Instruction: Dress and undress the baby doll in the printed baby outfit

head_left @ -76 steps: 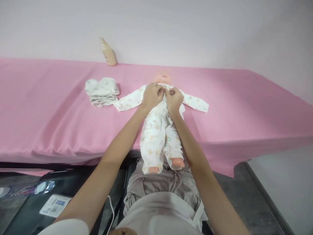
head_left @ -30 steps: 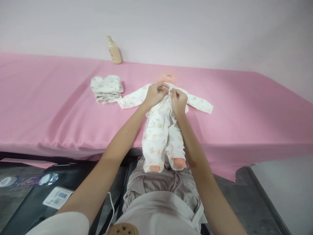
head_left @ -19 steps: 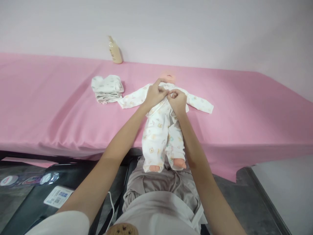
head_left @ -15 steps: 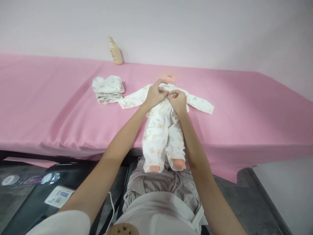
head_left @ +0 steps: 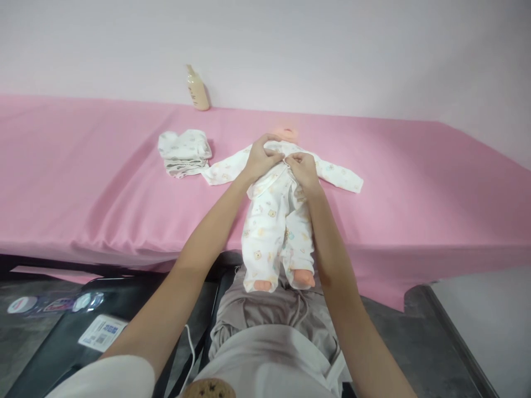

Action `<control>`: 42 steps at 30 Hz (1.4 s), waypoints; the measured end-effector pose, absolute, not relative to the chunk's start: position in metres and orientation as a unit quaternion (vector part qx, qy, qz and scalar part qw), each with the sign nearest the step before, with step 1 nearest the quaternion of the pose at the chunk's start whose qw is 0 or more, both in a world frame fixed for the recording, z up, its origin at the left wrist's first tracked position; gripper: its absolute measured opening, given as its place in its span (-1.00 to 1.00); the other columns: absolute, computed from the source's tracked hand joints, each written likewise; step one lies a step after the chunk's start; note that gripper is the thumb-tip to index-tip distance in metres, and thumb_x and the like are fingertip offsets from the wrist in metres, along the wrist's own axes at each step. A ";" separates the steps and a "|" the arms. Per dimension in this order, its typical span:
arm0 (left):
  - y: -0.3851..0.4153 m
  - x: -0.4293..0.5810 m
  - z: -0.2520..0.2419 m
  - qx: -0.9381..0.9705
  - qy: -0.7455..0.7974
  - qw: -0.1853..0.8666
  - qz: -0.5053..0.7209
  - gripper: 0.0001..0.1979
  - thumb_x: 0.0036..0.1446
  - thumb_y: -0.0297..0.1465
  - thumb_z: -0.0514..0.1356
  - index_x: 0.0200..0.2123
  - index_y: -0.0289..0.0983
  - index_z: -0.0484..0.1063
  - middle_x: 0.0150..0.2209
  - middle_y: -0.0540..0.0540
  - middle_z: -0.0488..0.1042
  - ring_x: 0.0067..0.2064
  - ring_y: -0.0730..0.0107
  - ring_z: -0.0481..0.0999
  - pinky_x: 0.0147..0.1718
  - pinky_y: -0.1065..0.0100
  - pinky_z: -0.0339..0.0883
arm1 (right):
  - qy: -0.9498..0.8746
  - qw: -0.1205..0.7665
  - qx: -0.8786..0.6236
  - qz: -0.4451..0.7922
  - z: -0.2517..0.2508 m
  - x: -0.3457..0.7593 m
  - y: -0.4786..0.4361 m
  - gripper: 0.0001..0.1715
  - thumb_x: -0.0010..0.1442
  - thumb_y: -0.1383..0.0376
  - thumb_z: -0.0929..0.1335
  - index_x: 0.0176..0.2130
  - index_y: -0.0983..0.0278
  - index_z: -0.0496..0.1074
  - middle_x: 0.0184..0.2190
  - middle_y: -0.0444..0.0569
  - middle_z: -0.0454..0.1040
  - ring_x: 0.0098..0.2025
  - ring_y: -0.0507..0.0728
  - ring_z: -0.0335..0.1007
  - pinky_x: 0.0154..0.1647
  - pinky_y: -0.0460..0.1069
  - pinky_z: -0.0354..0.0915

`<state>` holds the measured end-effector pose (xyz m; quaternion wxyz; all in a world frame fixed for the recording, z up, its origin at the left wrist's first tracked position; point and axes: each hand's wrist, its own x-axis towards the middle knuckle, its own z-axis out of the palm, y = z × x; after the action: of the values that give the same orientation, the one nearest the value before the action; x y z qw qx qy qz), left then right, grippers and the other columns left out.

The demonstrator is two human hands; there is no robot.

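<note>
A baby doll (head_left: 305,276) in a white printed baby top (head_left: 269,182) and matching trousers (head_left: 261,237) lies on its back, its feet towards me and hanging over the front edge of the table. At the doll's chest, my left hand (head_left: 261,160) pinches the front of the top between thumb and finger. Right beside it, my right hand (head_left: 305,170) is closed on the same top with its fingertips. What lies between the fingertips is too small to make out. The empty-looking sleeves spread to either side.
A pink cloth (head_left: 124,193) covers the table. A folded stack of printed cloths (head_left: 185,152) touches the left sleeve end. A pump bottle (head_left: 198,91) stands by the wall. Below left are a black chair (head_left: 53,354) and a plastic bottle (head_left: 58,304).
My right hand's fingers have shifted slightly and show more of the fabric between the hands. My left hand stays nearly in place, and the doll has not moved.
</note>
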<state>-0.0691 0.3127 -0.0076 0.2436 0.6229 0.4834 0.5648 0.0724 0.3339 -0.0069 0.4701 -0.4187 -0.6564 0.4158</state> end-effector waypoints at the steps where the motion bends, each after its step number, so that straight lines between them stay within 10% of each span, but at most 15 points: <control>1: 0.314 -0.070 -0.008 0.617 0.483 0.254 0.566 -0.59 -0.06 -0.46 0.23 -0.08 -0.22 0.30 -0.51 0.02 0.48 -0.49 0.44 0.48 -0.48 0.41 0.33 | -0.652 0.472 -0.420 0.419 -0.006 0.071 0.334 -0.87 0.01 0.34 0.32 -0.52 0.34 0.39 -0.65 -0.23 0.26 -0.54 -0.04 0.15 -0.45 -0.10 0.09; 15: 0.316 -0.071 -0.014 0.639 0.434 0.264 0.577 -0.68 -0.10 -0.42 0.29 -0.25 -0.24 0.28 -0.50 0.06 0.42 -0.44 0.54 0.45 -0.39 0.48 0.29 | -0.645 0.537 -0.463 0.285 -0.010 0.065 0.325 -0.83 0.12 0.33 0.30 -0.39 0.33 0.48 -0.58 -0.18 0.33 -0.49 0.00 0.21 -0.32 -0.08 0.17; 26: 0.287 -0.077 -0.022 0.742 0.453 0.013 0.494 -0.85 0.09 -0.29 0.16 -0.36 -0.27 0.38 -0.37 -0.07 0.43 -0.26 0.35 0.38 -0.16 0.28 0.25 | -0.773 0.474 -0.418 0.055 -0.031 0.073 0.299 -0.64 0.18 0.23 0.31 -0.06 0.32 0.48 -0.24 0.07 0.41 -0.14 0.20 0.26 0.00 0.09 0.19; 42: 0.266 -0.088 -0.004 0.839 0.396 -0.116 0.355 -0.85 0.07 -0.38 0.09 -0.44 -0.27 0.44 -0.46 -0.08 0.42 -0.38 0.35 0.37 -0.30 0.30 0.21 | -0.780 0.374 -0.500 -0.044 -0.028 0.093 0.272 -0.76 0.28 0.35 0.21 -0.37 0.32 0.39 -0.42 0.02 0.41 -0.33 0.12 0.26 -0.31 -0.02 0.08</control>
<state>-0.0884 0.2662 -0.0043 -0.1158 0.8388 0.3960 0.3552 0.0926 0.2723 -0.0279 0.3741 -0.5002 -0.7796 -0.0445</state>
